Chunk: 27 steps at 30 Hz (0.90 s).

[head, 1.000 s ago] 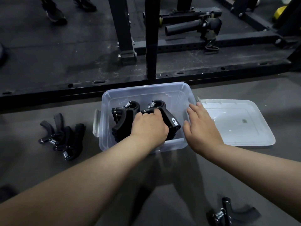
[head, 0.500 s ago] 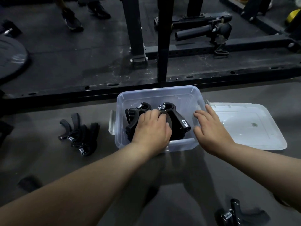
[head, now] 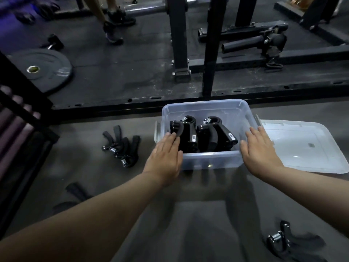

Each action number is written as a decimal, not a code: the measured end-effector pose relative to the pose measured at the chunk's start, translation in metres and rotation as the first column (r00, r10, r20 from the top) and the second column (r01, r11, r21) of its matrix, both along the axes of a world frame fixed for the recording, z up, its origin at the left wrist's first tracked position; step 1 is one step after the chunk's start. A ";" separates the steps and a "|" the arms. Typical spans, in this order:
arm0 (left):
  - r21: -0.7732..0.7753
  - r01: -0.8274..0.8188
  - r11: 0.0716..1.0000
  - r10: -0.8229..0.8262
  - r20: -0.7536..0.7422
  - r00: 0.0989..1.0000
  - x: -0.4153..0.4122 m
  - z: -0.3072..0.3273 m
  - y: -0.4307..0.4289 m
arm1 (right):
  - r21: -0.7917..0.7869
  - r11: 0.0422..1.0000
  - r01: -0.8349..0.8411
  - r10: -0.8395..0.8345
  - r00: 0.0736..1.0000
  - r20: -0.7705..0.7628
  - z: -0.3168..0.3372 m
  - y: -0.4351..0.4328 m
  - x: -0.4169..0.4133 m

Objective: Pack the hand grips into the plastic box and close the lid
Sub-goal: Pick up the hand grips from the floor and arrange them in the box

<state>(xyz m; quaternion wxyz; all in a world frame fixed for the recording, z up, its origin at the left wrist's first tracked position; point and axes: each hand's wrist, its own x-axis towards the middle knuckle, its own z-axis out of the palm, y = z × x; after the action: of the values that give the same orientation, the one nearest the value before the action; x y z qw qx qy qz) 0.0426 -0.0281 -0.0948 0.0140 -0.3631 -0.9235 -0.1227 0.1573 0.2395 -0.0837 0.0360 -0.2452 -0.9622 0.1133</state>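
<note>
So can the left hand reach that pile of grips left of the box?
Probably yes: the left hand holds nothing, and only bare floor lies between it and the pile of grips.

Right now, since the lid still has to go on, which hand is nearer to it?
Right. The right hand is at the right end of the plastic box, beside the lid; the left hand is at its left end, the box lying between.

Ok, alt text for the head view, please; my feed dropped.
Two open hands flank a clear plastic box holding black hand grips: left hand at its near-left corner, right hand at its right wall. The lid lies on the floor right of the box; loose grips lie at left, one more at bottom right.
</note>
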 end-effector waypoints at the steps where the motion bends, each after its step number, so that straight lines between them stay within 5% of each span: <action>1: -0.020 -0.019 1.000 0.020 0.039 0.999 0.004 0.002 -0.005 | 0.000 1.000 0.024 -0.024 1.000 0.015 0.001 -0.004 0.000; 5: -0.099 -0.017 0.995 0.037 0.209 0.977 0.012 0.009 -0.025 | 0.002 0.996 0.086 -0.086 0.996 0.030 0.004 -0.033 -0.002; 9: -0.067 -0.019 0.998 0.038 0.307 0.951 0.013 0.022 -0.038 | -0.012 0.999 -0.050 0.050 0.999 0.019 0.006 -0.069 -0.009; 18: -0.068 0.015 0.998 -0.003 0.174 0.985 0.004 0.016 -0.051 | -0.036 0.890 -0.454 0.456 0.887 0.077 0.005 -0.140 -0.046; 27: 0.002 -0.119 0.993 0.118 0.120 0.986 -0.040 -0.016 -0.075 | 0.005 0.837 -0.547 0.545 0.835 0.078 0.003 -0.173 -0.109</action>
<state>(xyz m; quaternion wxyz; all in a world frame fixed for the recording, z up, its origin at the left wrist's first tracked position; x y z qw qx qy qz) 0.0026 -0.1028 -0.1113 -0.0327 -0.2995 -0.9421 -0.1472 0.0484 0.0664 -0.0804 -0.0297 0.0358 -0.9942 0.0970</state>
